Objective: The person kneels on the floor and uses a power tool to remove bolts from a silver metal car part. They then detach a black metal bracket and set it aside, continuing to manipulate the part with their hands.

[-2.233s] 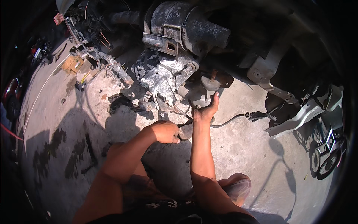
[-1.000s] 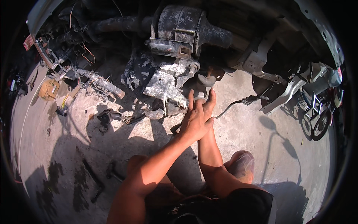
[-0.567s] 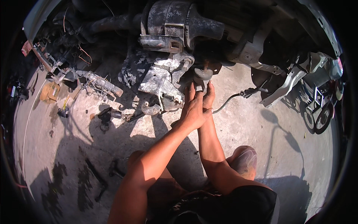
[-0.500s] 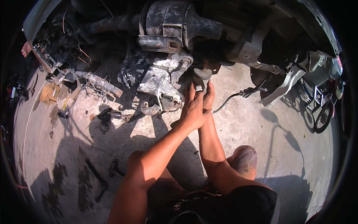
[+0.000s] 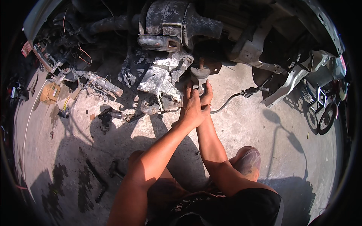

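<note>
Both my hands are together under a grey round rubber mount [image 5: 200,74] with a metal bracket below and a rusty bolt [image 5: 201,63] sticking up. My left hand [image 5: 193,111] is closed about the bracket's lower left side, its wrist in front of my right hand. My right hand [image 5: 206,98] has its fingers up against the bracket's right side; its palm is partly hidden behind the left. A dark bracket plate [image 5: 215,67] with a hole lies just behind the bolt. Left of the hands hangs a scraped, whitish metal casting [image 5: 154,81].
Above is a dark cylindrical housing [image 5: 166,19]. A black hose [image 5: 230,101] runs right from my hands to a bent metal bracket [image 5: 284,88]. On the concrete floor lie a hammer [image 5: 116,170], a dark bar [image 5: 97,180] and a cardboard box [image 5: 49,93]. A wheel [image 5: 329,118] stands far right.
My hands have shifted slightly left and down with the rubber mount. More of its rusty bolt shows now.
</note>
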`<state>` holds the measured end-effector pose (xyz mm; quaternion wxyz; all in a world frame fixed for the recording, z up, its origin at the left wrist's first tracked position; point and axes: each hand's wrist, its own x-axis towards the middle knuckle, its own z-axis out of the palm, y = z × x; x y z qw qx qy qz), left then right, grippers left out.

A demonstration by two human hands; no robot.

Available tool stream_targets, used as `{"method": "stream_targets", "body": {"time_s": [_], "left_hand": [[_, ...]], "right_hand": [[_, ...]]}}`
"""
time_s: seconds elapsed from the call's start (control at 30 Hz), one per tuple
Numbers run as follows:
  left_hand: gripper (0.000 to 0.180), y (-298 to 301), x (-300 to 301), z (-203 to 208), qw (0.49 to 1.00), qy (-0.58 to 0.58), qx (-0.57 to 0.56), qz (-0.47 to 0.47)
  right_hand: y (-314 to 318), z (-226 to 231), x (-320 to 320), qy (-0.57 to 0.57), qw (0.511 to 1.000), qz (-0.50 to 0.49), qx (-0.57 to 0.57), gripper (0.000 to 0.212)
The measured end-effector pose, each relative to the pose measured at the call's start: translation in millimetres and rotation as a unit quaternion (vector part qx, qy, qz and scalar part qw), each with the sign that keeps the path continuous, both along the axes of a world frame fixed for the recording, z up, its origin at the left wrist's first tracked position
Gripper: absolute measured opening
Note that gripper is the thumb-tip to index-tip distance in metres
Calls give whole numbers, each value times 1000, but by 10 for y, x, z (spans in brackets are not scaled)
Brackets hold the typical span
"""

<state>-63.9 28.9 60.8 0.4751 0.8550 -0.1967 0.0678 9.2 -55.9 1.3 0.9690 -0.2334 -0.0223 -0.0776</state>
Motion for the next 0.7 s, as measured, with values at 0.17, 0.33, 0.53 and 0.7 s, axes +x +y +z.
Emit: {"method": "stream_targets", "body": {"time_s": [0.17, 0.33, 0.53, 0.7], "left_hand": [[73, -62, 41, -130, 994, -107, -8, 36], [88, -120, 31, -254, 994, -78, -62, 52], [98, -145, -122, -227, 963, 157, -193, 101], [89, -87, 219, -535, 795, 297, -529, 11]], "right_hand": [[14, -4, 49, 12, 1000, 2, 17, 48], [-23, 60, -17, 38, 999, 20, 31, 50], [-90, 91, -127, 67, 997, 19, 20, 53], [39, 180, -118, 35, 997, -1, 64, 51]]}}
